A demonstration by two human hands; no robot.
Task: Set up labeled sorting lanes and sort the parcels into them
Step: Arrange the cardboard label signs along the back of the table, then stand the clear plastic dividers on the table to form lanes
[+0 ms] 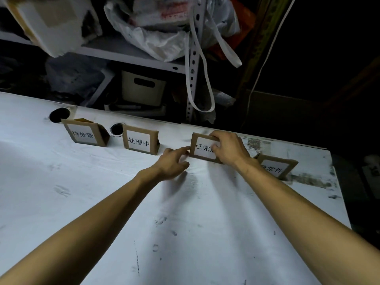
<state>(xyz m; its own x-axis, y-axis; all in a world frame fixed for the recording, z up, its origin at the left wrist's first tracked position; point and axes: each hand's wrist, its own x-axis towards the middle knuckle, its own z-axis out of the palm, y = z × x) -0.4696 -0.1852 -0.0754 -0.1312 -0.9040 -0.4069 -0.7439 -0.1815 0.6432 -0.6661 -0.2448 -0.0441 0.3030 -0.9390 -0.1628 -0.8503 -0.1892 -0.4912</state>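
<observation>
The person is fiddling with the third sign, a little folded cardboard stand with a white printed label, sitting on the white table. The right hand is gripping it, with fingers curling over its top edge and covering the right part of the label. The left hand is holding nothing. It's reaching in with the index finger stretched out and touching the sign's lower left edge, the other fingers loosely bent. To me that looks like nudging it square.

Left of the third sign, the second sign is standing just beside it, and the first sign is sitting further left again. Right of it and a bit nearer the person, the fourth sign is standing close to the table's right end, partly hiding behind the right forearm.

Progress-wise, I'd say the lane setup is nearly wrapping up: all four labels are up in a row along the far side, and only this one is getting adjusted. The sorting isn't happening yet, since no parcels are showing anywhere in front of the third sign, so that whole half is waiting.

Beyond the third sign, a metal shelf is holding a white plastic bag, with a pale bin underneath.
</observation>
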